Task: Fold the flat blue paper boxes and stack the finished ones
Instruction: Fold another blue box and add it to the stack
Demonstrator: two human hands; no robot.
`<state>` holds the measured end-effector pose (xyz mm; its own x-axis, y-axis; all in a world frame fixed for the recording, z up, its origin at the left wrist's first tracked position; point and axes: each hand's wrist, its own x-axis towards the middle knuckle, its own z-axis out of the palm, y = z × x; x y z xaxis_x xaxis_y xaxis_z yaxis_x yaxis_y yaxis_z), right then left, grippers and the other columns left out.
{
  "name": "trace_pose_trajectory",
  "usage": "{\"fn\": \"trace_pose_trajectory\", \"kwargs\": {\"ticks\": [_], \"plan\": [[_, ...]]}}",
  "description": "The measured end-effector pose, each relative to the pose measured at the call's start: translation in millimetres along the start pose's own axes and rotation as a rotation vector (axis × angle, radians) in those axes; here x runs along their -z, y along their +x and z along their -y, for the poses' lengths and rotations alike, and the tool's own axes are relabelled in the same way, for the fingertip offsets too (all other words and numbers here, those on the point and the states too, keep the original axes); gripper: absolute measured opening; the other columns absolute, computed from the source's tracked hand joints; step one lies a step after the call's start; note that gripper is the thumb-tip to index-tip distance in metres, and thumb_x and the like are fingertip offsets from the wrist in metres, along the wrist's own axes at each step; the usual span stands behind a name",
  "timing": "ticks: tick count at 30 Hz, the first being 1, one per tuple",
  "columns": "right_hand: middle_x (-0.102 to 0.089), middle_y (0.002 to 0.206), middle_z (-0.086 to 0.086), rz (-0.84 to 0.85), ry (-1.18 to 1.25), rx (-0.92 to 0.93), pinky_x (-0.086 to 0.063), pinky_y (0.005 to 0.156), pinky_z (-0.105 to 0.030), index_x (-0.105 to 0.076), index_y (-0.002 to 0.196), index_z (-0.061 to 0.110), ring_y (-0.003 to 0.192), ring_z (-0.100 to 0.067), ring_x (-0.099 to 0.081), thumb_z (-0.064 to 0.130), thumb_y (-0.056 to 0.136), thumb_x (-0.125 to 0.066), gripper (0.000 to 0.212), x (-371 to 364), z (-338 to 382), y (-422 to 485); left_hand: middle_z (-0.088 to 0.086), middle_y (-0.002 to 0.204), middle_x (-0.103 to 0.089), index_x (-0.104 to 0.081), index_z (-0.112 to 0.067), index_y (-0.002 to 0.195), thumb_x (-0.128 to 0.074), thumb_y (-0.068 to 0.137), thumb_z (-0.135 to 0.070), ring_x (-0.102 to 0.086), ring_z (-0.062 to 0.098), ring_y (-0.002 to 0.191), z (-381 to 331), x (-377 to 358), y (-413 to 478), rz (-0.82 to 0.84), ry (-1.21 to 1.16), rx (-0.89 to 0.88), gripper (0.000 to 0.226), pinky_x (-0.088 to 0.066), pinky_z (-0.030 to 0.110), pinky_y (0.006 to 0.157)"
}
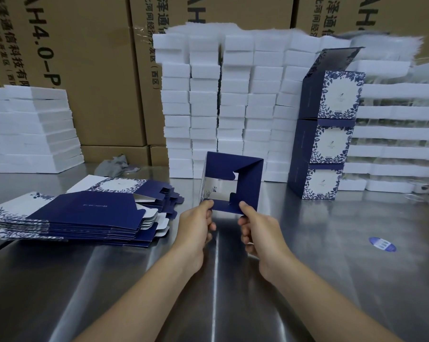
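I look down on a shiny steel table [332, 267]. My left hand [196, 225] and right hand [257, 230] sit close together with a small gap between them. Each pinches a lower corner of the half-folded blue box [245, 183], which is held open just above my fingers, its flaps partly tucked. Left of my left hand lies the pile of flat boxes [85, 213]. Beyond my right hand three finished boxes [324, 137] stand stacked, the top lid raised. Behind them rise white foam blocks [233, 102] and brown cartons [97, 70].
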<state>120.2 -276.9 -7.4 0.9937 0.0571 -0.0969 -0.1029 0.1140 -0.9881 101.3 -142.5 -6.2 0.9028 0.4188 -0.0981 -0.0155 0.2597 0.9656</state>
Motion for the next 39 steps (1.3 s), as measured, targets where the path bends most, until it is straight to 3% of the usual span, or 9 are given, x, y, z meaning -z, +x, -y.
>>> {"fn": "trace_pose_trajectory", "kwargs": {"ticks": [39], "plan": [[-0.050,0.053,0.003,0.013,-0.018,0.019,-0.036,0.042,-0.021,-0.064,0.073,0.015,0.045,-0.011,-0.045,0.050,0.100,-0.066,0.045,-0.5,-0.4,-0.4,-0.007,0.057,-0.045,-0.056,-0.023,0.074,-0.066,0.100,-0.033,-0.045,0.007,0.048,-2.0,-0.4,0.1,-0.001,0.003,-0.035,0.030,-0.035,0.029,0.058]]}}
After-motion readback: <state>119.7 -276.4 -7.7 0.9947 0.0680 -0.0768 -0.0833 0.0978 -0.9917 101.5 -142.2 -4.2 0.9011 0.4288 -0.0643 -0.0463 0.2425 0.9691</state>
